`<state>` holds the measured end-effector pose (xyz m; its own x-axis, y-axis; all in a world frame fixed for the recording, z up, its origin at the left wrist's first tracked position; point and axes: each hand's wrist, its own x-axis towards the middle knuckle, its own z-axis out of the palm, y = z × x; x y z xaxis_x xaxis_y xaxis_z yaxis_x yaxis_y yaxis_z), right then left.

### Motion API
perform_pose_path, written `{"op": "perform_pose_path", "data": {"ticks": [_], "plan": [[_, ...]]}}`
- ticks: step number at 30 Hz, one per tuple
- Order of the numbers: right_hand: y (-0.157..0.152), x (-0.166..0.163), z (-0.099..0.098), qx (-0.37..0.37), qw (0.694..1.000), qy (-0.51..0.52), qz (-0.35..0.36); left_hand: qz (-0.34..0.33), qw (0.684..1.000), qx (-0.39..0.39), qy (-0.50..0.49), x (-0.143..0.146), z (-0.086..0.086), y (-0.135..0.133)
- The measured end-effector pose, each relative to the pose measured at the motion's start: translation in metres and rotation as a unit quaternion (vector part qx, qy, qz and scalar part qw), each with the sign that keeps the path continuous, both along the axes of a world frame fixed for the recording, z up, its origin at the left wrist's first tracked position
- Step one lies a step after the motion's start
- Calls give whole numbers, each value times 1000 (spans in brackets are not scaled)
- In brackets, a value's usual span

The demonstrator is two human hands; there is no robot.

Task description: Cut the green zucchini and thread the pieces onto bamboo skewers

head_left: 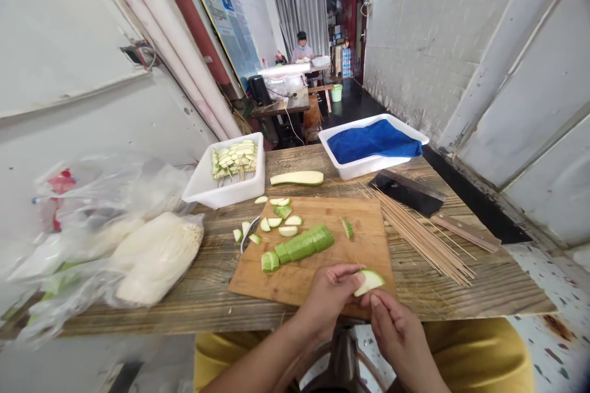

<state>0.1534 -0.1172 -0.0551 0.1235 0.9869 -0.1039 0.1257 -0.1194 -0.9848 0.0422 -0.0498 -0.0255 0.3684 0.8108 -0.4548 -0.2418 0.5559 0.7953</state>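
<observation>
Slice (370,281) lies crosswise, long axis left to right.

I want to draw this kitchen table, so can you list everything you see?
cutting board: one, wooden, mid-table
sliced zucchini: one row, green, on board
loose slices: several, pale green, board's far left
zucchini half: one, pale, beyond board
left tub: one, white, holds skewered slices
right tub: one, white, holds blue cloth
skewers: many, tan, right of board
cleaver: one, dark, beside skewers
bagged mushrooms: pile, white, table's left
person: one, far back
left hand: holds zucchini slice
right hand: touches that slice
</observation>
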Motion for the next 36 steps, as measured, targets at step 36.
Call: {"op": "perform_pose_path", "data": {"ticks": [36], "plan": [[-1,-12,20,-17,995,55,87,63,992,-16,-109,-79,25,96]]}}
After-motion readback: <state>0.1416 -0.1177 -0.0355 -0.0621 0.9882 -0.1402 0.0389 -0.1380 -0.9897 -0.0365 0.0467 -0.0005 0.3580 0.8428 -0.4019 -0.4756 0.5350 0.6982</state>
